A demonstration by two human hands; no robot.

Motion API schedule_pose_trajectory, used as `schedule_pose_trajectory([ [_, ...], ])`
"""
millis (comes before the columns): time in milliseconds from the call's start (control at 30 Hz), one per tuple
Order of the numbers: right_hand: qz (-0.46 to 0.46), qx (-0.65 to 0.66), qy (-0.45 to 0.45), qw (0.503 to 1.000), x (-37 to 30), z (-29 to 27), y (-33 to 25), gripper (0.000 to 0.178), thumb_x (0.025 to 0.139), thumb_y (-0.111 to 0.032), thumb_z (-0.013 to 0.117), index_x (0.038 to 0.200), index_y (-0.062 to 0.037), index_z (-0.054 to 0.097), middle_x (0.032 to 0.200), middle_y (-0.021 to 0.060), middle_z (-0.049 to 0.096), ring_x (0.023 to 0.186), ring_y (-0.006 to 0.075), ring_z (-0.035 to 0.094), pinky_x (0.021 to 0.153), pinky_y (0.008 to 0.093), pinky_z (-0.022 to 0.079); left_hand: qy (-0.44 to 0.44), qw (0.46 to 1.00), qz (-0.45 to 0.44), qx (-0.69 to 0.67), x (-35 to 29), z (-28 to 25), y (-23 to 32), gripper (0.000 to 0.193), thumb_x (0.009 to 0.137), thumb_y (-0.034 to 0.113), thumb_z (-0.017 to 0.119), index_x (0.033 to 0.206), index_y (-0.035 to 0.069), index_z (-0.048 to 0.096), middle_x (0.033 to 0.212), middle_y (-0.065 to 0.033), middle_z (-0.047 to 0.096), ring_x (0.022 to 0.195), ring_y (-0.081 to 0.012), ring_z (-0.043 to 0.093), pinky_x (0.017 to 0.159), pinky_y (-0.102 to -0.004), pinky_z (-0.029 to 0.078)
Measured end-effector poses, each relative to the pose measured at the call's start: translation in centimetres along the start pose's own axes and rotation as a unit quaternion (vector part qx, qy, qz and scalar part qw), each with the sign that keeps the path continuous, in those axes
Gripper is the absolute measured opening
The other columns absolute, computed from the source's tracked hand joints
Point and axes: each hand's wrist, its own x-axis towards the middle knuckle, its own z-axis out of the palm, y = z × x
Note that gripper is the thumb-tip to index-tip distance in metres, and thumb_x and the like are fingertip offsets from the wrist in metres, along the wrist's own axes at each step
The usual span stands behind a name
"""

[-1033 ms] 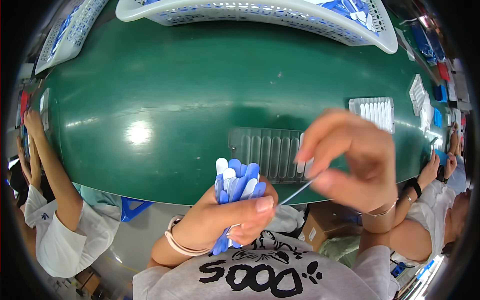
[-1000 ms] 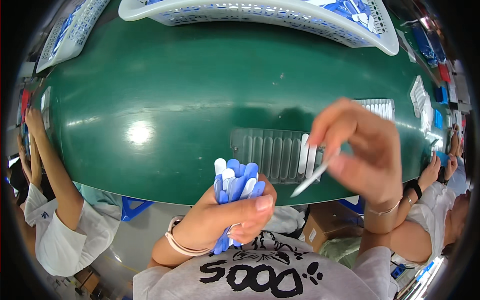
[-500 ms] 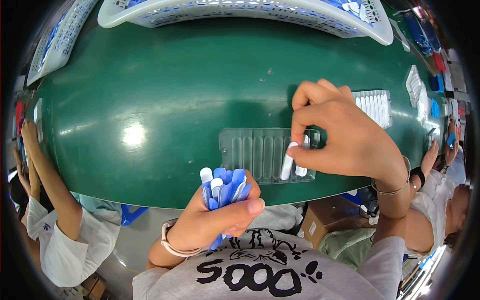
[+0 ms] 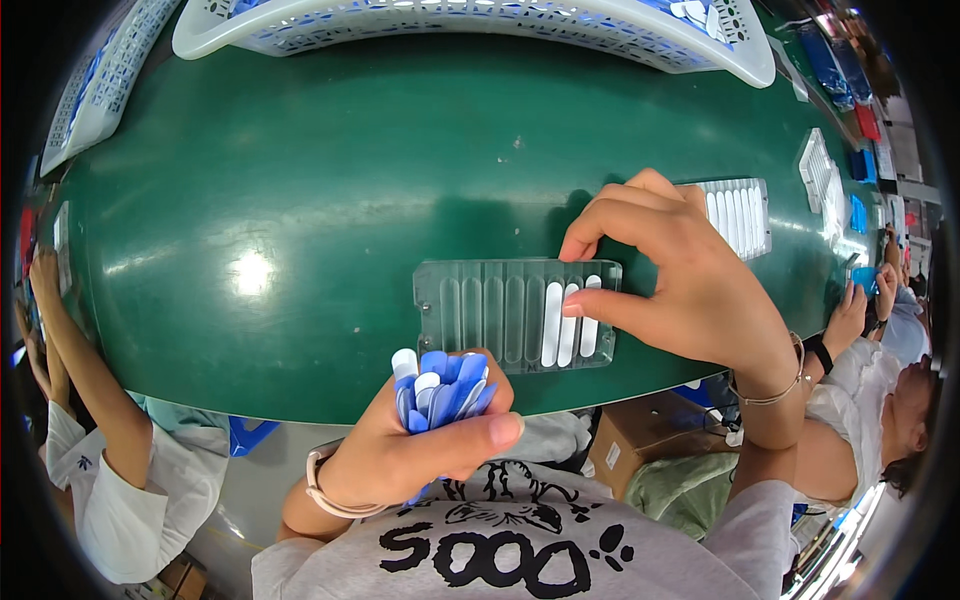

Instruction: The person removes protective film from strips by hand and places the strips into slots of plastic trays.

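My left hand [image 4: 425, 440] is closed round a bundle of flat, round-ended strips [image 4: 445, 390], blue and white, resembling small nail files. Just beyond it on the green table lies a clear plastic tray [image 4: 433, 330] with a row of long slots. Three white strips [image 4: 551, 325] lie side by side in the slots at its right end; the left slots hold none. Over that end is my right hand [image 4: 685, 275], thumb and fingers spread apart. Its thumb tip is at the middle white strip and its index fingertip by the tray's far edge; nothing is held between them.
A second clear tray [image 4: 768, 215] filled with white strips lies beyond my right hand. White perforated baskets [image 4: 470, 42] with blue and white pieces stand along the far edge and far left. Co-workers sit at left [image 4: 130, 430] and right [image 4: 850, 400]. A cardboard box [image 4: 640, 435] sits below the table edge.
The white strip my right fingers were holding at a tilt now lies in a slot, and those fingers have spread apart. The left hand still grips its bundle. The view has shifted slightly.
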Motion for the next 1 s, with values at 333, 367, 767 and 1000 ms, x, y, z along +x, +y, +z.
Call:
schedule_pose_trajectory([
  [333, -0.071, 0.118, 0.038, 0.99, 0.5, 0.3, -1.7, 0.024, 0.066, -0.012, 0.079, 0.087, -0.0074, 0.067, 0.083, 0.004, 0.064, 0.078, 0.0188, 0.058, 0.073, 0.0309, 0.041, -0.023, 0.999, -0.035, -0.007, -0.1, 0.6, -0.7, 0.018, 0.086, 0.016, 0.067, 0.08, 0.007, 0.053, 0.059, 0.0062, 0.044, 0.048, -0.0018, 0.037, 0.043, -0.0214, 0.025],
  [367, -0.099, 0.235, 0.038, 0.966, 0.4, 0.5, -2.2, 0.023, 0.067, -0.01, 0.079, 0.087, -0.0068, 0.069, 0.081, 0.0054, 0.065, 0.074, 0.0184, 0.059, 0.068, 0.0301, 0.043, -0.022, 0.999, -0.034, -0.009, -0.1, 0.7, -0.7, 0.018, 0.086, 0.016, 0.067, 0.08, 0.007, 0.053, 0.059, 0.0062, 0.044, 0.048, -0.0018, 0.037, 0.043, -0.0214, 0.025],
  [767, 0.072, 0.427, 0.071, 0.899, -1.1, -0.3, -1.4, 0.009, 0.08, 0.004, 0.062, 0.088, 0.0061, 0.06, 0.081, 0.0078, 0.061, 0.073, 0.0107, 0.057, 0.068, 0.0215, 0.044, 0.007, 0.999, 0.015, -0.05, -0.6, -0.4, -0.7, 0.014, 0.089, 0.014, 0.061, 0.084, 0.004, 0.053, 0.061, 0.0036, 0.044, 0.052, -0.0029, 0.037, 0.045, -0.0208, 0.028],
  [1000, 0.099, 0.328, -0.016, 0.939, -1.5, -1.8, 1.3, 0.004, 0.081, 0.003, 0.061, 0.084, 0.0009, 0.062, 0.071, 0.0002, 0.058, 0.065, 0.0035, 0.051, 0.057, 0.018, 0.04, 0.016, 0.999, 0.027, -0.036, -0.6, -0.8, -0.5, 0.013, 0.087, 0.012, 0.063, 0.084, 0.005, 0.053, 0.063, 0.003, 0.046, 0.052, -0.0033, 0.038, 0.045, -0.0212, 0.027],
])
